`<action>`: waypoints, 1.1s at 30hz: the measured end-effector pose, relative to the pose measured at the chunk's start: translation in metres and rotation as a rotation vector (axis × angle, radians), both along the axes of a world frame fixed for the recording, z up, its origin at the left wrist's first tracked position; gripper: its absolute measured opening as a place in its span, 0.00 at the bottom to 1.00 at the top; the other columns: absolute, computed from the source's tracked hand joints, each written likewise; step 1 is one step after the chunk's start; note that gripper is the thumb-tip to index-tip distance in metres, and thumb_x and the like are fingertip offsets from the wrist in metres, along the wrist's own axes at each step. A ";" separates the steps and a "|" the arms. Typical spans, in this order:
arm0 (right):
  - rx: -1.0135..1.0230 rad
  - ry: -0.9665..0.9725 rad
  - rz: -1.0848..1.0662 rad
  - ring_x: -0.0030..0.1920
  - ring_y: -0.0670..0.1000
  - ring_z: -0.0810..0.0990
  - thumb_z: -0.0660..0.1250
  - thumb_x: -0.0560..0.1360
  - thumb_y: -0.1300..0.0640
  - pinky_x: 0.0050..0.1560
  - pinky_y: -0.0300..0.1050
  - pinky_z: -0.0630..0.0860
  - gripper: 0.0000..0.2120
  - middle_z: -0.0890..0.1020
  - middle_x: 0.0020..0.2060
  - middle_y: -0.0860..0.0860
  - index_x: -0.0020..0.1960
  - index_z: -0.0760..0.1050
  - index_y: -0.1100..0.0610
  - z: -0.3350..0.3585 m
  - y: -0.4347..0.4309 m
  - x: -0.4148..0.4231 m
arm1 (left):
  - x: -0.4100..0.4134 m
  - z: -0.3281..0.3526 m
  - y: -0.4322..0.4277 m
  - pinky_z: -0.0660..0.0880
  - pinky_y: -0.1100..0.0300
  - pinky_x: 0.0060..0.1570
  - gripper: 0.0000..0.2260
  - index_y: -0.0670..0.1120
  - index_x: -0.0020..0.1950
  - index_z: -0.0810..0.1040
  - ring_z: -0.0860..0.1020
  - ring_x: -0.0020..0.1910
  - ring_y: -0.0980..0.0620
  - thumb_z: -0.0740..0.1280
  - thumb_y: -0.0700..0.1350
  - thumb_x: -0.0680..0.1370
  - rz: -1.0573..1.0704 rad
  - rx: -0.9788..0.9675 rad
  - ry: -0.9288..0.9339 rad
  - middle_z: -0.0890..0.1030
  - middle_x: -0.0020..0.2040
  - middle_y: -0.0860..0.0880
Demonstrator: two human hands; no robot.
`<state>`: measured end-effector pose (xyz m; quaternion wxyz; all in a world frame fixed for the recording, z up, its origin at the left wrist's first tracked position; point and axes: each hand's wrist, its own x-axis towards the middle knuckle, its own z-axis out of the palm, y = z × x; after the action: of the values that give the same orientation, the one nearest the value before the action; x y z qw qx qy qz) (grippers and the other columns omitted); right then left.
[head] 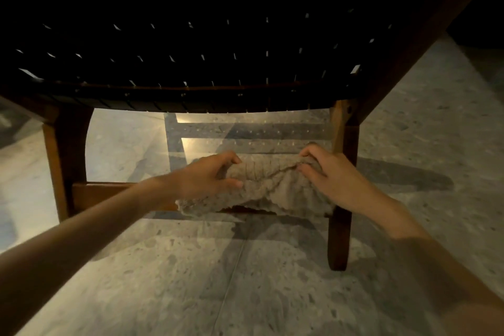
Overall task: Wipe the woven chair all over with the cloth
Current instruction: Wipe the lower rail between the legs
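Note:
A beige knitted cloth (261,185) is stretched between my two hands, just in front of the chair's low wooden crossbar (101,192). My left hand (207,174) pinches the cloth's left end with curled fingers. My right hand (324,169) grips its right end beside the chair's right leg (339,240). The chair's dark woven panel (191,35) fills the upper view, seen from behind, with small gaps of light in the weave. Part of the crossbar is hidden behind the cloth.
A wooden frame rail (414,43) slants up to the right. The chair's left leg (58,172) stands at the left. A speckled stone tile floor (245,281) lies below, crossed by the chair's shadows.

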<state>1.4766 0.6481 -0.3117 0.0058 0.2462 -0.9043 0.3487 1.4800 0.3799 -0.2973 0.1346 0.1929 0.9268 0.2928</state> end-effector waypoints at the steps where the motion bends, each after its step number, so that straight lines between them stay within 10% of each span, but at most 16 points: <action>1: -0.032 -0.053 0.018 0.26 0.44 0.69 0.60 0.80 0.52 0.26 0.36 0.61 0.02 0.74 0.28 0.50 0.48 0.70 0.48 0.002 0.004 0.000 | -0.005 0.004 -0.004 0.75 0.67 0.45 0.10 0.50 0.55 0.72 0.77 0.44 0.57 0.67 0.50 0.76 -0.025 -0.017 -0.073 0.79 0.50 0.50; 5: -0.023 -0.211 0.106 0.33 0.46 0.74 0.60 0.80 0.52 0.33 0.36 0.67 0.05 0.77 0.36 0.52 0.46 0.72 0.49 -0.003 0.012 0.000 | -0.014 0.010 -0.016 0.72 0.74 0.40 0.09 0.51 0.48 0.79 0.80 0.41 0.62 0.70 0.54 0.72 0.037 0.025 -0.320 0.82 0.41 0.60; 11: 0.424 0.079 -0.149 0.56 0.50 0.69 0.62 0.79 0.57 0.55 0.41 0.67 0.08 0.74 0.51 0.50 0.55 0.78 0.53 -0.031 -0.006 -0.012 | -0.025 -0.041 -0.012 0.68 0.63 0.51 0.11 0.52 0.60 0.78 0.69 0.53 0.53 0.63 0.51 0.79 0.059 -0.532 0.212 0.75 0.56 0.51; 17: 0.394 0.239 -0.312 0.60 0.56 0.74 0.63 0.77 0.67 0.60 0.49 0.73 0.19 0.76 0.59 0.56 0.67 0.72 0.58 -0.062 -0.029 0.003 | -0.020 -0.071 0.000 0.68 0.62 0.46 0.08 0.50 0.58 0.75 0.72 0.49 0.52 0.63 0.47 0.79 0.232 -0.145 0.343 0.71 0.51 0.53; 20: 0.320 0.138 -0.193 0.63 0.52 0.71 0.57 0.81 0.50 0.68 0.49 0.64 0.21 0.73 0.62 0.51 0.72 0.64 0.52 -0.083 -0.030 0.016 | -0.001 -0.086 0.009 0.67 0.54 0.61 0.16 0.54 0.68 0.65 0.70 0.60 0.52 0.58 0.53 0.81 0.110 -0.083 0.272 0.71 0.63 0.52; 25: 0.702 0.191 -0.234 0.58 0.53 0.69 0.53 0.75 0.34 0.64 0.49 0.63 0.32 0.69 0.58 0.51 0.74 0.50 0.44 -0.107 -0.009 0.020 | 0.016 -0.119 0.031 0.47 0.48 0.72 0.27 0.57 0.76 0.36 0.55 0.72 0.46 0.47 0.59 0.81 -0.048 -0.478 0.394 0.53 0.74 0.51; 33: 0.854 0.285 -0.358 0.46 0.57 0.72 0.53 0.72 0.31 0.53 0.53 0.68 0.32 0.72 0.49 0.56 0.67 0.67 0.50 -0.108 -0.023 0.016 | 0.003 -0.129 0.031 0.58 0.48 0.66 0.28 0.54 0.75 0.36 0.63 0.64 0.45 0.46 0.61 0.81 -0.095 -0.558 0.533 0.61 0.69 0.47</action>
<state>1.4925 0.6253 -0.4197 0.0880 0.1123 -0.9850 -0.0975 1.4830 0.4106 -0.4260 -0.0504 0.2608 0.9634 -0.0373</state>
